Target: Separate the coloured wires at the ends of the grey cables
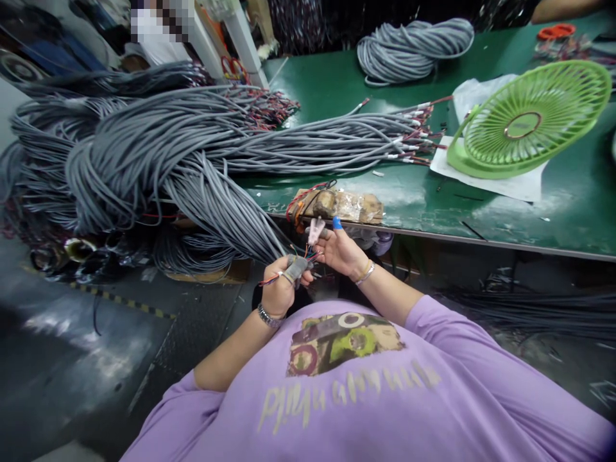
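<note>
My left hand [279, 292] is closed around the end of a grey cable, with a grey wrap and a yellowish band on its thumb. Thin coloured wires [309, 252] fan out of this cable end. At those wires my right hand [344, 255] has its fingers curled, a blue cover on one fingertip and pale wrapping on another. Its exact grip on the wires is partly hidden. A thick bundle of grey cables [231, 212] hangs off the bench and runs down to my left hand.
Large heaps of grey cable [129, 147] cover the left of the green bench [409, 221]. A taped block [344, 205] lies at the bench edge. Right of it stand a green fan [524, 125] on paper and, farther back, a cable coil [414, 51] and orange-handled scissors [556, 31].
</note>
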A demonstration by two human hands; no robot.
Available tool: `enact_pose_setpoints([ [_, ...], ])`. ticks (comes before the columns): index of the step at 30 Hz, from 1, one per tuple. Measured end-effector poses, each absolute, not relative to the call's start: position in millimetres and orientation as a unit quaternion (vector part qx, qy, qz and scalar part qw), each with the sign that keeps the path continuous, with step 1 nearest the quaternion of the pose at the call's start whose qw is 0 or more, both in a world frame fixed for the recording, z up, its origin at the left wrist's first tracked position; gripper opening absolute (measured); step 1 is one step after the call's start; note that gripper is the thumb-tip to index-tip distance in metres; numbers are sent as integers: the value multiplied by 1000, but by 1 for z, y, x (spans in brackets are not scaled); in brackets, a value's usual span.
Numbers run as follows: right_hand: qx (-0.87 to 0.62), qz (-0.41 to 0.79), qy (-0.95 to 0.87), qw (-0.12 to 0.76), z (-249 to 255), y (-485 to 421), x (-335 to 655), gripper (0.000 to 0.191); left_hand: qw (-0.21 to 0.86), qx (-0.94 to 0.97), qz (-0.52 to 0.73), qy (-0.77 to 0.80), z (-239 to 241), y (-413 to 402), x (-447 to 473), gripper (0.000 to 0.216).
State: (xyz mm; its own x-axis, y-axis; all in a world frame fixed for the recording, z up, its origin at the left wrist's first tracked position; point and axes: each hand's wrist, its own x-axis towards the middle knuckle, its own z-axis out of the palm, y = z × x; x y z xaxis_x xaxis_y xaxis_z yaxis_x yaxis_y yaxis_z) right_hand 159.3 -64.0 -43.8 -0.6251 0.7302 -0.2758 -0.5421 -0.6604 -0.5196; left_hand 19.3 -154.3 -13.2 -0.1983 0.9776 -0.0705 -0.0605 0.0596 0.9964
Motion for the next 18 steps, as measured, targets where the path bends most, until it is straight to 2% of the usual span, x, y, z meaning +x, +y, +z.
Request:
enact_pose_setpoints([
  [3, -248, 870, -224, 362, -37, -64, 158, 49, 461, 418, 549, 557, -12, -157, 19, 27],
  [6, -264, 838, -261, 399, -36, -65, 154, 36, 442, 427, 553, 562, -13, -159, 19, 28],
  [12, -328, 723, -330, 510, -51, -70, 147, 48, 422, 433, 554, 572, -17, -160, 16, 27],
  [14, -325, 729, -331, 504, -52, -69, 145, 50, 422, 433, 553, 573, -18, -159, 16, 26],
  [18, -285, 814, -255, 438, -46, -66, 141, 49, 421, 440, 543, 578, -20, -157, 16, 26],
])
